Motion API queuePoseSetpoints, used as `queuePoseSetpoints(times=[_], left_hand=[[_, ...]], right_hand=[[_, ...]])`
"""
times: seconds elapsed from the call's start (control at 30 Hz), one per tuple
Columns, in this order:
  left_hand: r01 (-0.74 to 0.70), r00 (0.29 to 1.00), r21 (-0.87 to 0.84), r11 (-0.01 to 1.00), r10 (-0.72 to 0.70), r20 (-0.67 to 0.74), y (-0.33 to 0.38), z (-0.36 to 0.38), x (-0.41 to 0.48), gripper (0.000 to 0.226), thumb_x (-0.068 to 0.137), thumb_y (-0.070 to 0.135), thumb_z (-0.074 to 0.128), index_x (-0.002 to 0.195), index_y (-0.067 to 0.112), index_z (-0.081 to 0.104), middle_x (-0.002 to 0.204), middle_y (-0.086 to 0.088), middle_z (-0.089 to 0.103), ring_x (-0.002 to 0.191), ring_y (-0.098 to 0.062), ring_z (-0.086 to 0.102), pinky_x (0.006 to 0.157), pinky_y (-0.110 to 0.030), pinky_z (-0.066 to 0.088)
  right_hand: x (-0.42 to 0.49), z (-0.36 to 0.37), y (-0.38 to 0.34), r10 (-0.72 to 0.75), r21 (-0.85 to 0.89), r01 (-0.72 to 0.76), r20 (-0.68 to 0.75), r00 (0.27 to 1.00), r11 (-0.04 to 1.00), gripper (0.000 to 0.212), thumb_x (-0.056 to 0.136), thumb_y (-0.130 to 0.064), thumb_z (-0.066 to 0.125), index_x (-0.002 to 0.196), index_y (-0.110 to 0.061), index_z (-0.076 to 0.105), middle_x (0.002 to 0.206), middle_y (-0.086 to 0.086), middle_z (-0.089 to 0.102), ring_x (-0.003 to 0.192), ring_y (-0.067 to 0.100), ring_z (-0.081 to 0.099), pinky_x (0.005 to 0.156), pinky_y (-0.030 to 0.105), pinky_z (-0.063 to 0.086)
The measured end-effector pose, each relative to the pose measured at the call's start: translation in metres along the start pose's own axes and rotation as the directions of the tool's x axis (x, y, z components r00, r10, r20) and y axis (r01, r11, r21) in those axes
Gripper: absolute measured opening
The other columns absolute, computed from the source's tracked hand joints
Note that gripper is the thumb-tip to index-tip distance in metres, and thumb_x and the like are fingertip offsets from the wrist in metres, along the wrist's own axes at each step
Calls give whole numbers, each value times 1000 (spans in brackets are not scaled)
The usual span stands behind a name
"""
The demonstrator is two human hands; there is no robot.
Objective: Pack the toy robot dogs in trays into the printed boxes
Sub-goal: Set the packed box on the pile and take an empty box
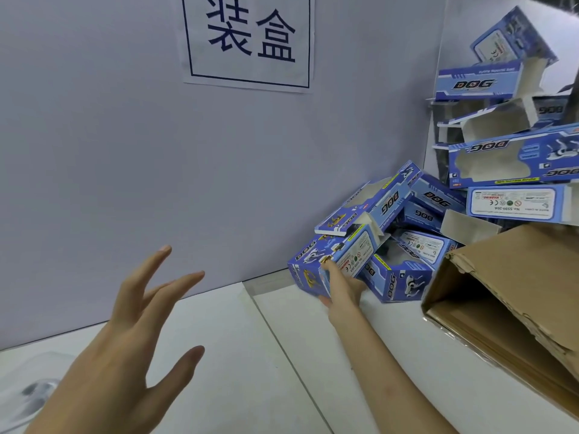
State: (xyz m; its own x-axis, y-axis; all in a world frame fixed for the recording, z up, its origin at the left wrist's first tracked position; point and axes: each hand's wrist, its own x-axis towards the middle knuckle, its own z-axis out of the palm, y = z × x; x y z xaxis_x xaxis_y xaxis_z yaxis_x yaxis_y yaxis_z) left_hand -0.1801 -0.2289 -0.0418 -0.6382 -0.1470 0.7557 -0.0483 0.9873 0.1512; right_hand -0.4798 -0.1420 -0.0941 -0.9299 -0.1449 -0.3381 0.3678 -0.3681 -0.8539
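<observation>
Right grip (341, 289) pinching near end of printed box (305, 255), low in pile (423, 202), far right of tabletop (250, 355). Left grip (125, 355) spread wide, holding nothing. Risk imo: tugging that box drags boxes leaning on it, and pile slides down.

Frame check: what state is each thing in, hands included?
left hand: open, fingers spread, holding nothing
right hand: grips the nearest printed box
nearest printed box: tilted at the pile's foot
box pile: heaped against the wall, several flaps open
brown carton: tipped, mouth open
clear tray: at frame edge, contents blurred
</observation>
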Motion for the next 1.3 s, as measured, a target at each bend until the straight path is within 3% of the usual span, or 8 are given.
queuePoseSetpoints(times=[0.27, 0.37, 0.53, 0.6, 0.7, 0.9, 1.03, 1.3], left_hand=[[177, 973, -220, 959, -204, -107, 1, 1, -3, 55, 84, 45, 66, 128, 63, 39, 149, 15, 37, 110, -6, 62, 82, -39, 52], [387, 803, -680, 623, -591, -85, 3, -7, 5, 50, 67, 64, 71, 112, 55, 53, 131, 16, 57, 113, -5, 63, 89, -38, 50], [397, 593, -896, 199, -801, 85, -4, -40, 9, 73, 63, 67, 77, 124, 32, 56, 120, 1, 69, 102, -20, 72, 87, -51, 51], [436, 623, -881, 181, -767, 151, -4, -50, 9, 106, 36, 80, 79, 129, 37, 55, 115, 7, 72, 100, -15, 72, 86, -50, 51], [518, 673, -816, 258, -711, 203, 4, -57, 10, 67, 46, 76, 78, 104, 44, 70, 103, 8, 76, 88, -10, 74, 78, -42, 51], [525, 753, -524, 671, -653, -82, 1, -45, 1, 61, 59, 49, 91, 111, 33, 64, 98, 16, 71, 90, 1, 67, 63, -9, 47], [470, 835, -264, 842, -521, -178, 1, -39, -2, 71, 56, 51, 84, 116, 39, 48, 114, 31, 51, 105, 9, 55, 71, -10, 49], [443, 865, -204, 873, -476, -157, 0, -40, -6, 77, 53, 52, 87, 117, 34, 49, 111, 32, 50, 91, 6, 58, 68, -7, 46]], right_hand=[[-96, 24, -59, 260, 190, -411, 529, 808, 892, 32, 80, -39, 74, 96, -13, 62, 97, 12, 61, 87, 31, 64, 66, 34, 54], [-129, 24, -68, 256, 72, -461, 750, 609, 885, 42, 76, -40, 72, 104, -10, 62, 105, 19, 68, 90, 38, 69, 57, 30, 53], [-140, 25, -69, 59, -93, 81, 935, 350, 992, 43, 71, -24, 61, 112, -10, 59, 102, 17, 54, 83, 25, 60, 67, 33, 53], [-131, 24, -60, 22, -107, 304, 962, 271, 946, 46, 76, 0, 57, 121, 0, 49, 113, 17, 52, 90, 25, 57, 80, 34, 50], [-120, 20, -49, 145, -152, 355, 988, 46, 922, 59, 62, 7, 54, 120, 6, 41, 108, 17, 53, 98, 24, 59, 79, 34, 47], [-118, 33, -45, -136, -129, 646, 929, 345, 753, 19, 93, -2, 57, 105, -14, 65, 118, 0, 69, 122, 19, 61, 89, 32, 52], [-137, 32, -63, -189, 19, 510, 940, 285, 860, 38, 78, -57, 67, 85, -20, 72, 86, 5, 68, 74, 21, 66, 60, 29, 54], [-141, 33, -57, -219, -45, 652, 923, 317, 757, 46, 86, -45, 57, 100, -3, 72, 91, 18, 72, 76, 24, 66, 65, 31, 57]])
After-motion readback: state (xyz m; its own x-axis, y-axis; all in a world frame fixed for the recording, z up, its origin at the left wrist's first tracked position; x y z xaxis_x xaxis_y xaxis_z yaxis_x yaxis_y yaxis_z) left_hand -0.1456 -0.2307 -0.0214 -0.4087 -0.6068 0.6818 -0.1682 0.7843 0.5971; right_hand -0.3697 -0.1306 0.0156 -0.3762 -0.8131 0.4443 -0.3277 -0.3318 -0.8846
